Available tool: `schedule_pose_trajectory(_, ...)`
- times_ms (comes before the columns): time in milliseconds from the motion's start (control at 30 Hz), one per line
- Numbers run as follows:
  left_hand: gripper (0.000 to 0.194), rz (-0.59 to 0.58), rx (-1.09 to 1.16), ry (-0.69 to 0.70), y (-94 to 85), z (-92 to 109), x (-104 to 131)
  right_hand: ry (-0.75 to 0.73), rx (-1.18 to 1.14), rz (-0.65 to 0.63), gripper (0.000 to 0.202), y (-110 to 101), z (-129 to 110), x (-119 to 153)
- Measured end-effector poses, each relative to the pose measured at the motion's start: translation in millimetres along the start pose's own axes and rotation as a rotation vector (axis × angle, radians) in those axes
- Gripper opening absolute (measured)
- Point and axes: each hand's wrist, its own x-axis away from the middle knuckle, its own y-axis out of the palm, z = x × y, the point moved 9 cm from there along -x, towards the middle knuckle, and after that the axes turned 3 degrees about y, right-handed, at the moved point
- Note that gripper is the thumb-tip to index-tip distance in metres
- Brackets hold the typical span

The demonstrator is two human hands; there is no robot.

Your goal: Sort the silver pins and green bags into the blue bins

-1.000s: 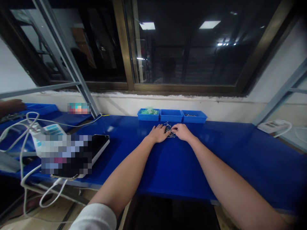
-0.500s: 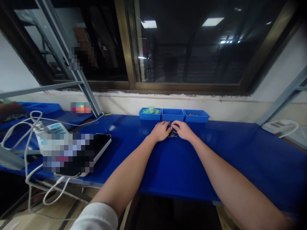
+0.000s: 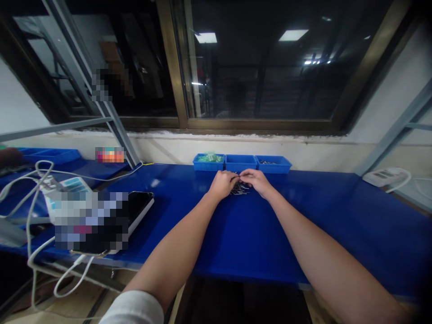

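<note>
My left hand and my right hand meet over a small pile of thin, dark metal pins or screws on the blue tabletop. The fingers of both are curled, and their tips come together just above the pile. Whatever lies between the fingertips is too small and hidden to name. Part of the pile shows below the hands, its pieces lying in mixed directions. Right behind the hands stands a row of blue bins: a left bin, a middle bin and a right bin.
Green-and-clear plastic packets fill the left bin; small dark metal pieces lie in the right one. A phone-like device with white cables is on the left. At right sits a white power strip. Another person's hand shows far left.
My fingertips have come together and lifted slightly from the pile, so more of its pieces show. The whole view has shifted a little.
</note>
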Motion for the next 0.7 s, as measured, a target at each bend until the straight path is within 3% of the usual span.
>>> schedule_pose_trajectory(200, 0.029, 0.044, 0.177, -0.065, -6.2, 0, 1, -0.032, -0.017, 0.058, 0.021, -7, -4, 1)
schedule_pose_trajectory(300, 0.038, 0.131, 0.279, -0.194, -15.2, -18, 6, -0.049, 0.124, 0.045, 0.024, -7, -10, 4)
schedule_pose_trajectory(433, 0.029, 0.251, 0.349, -0.337, -25.7, -46, 14, 0.0, 0.245, -0.088, 0.032, 4, -8, 5)
schedule_pose_trajectory(500, 0.029, 0.268, 0.348, -0.372, -26.4, -53, 16, -0.019, 0.233, -0.038, 0.029, 1, -10, 2)
schedule_pose_trajectory(567, 0.028, 0.265, 0.317, -0.406, -25.1, -57, 17, -0.086, 0.17, 0.098, 0.024, -11, -15, -2)
schedule_pose_trajectory(633, 0.026, 0.249, 0.278, -0.428, -22.5, -58, 16, -0.141, 0.073, 0.188, 0.041, -22, -15, -6)
schedule_pose_trajectory(700, 0.024, 0.22, 0.252, -0.438, -18.5, -59, 15, -0.125, 0.029, 0.179, 0.063, -27, -8, -11)
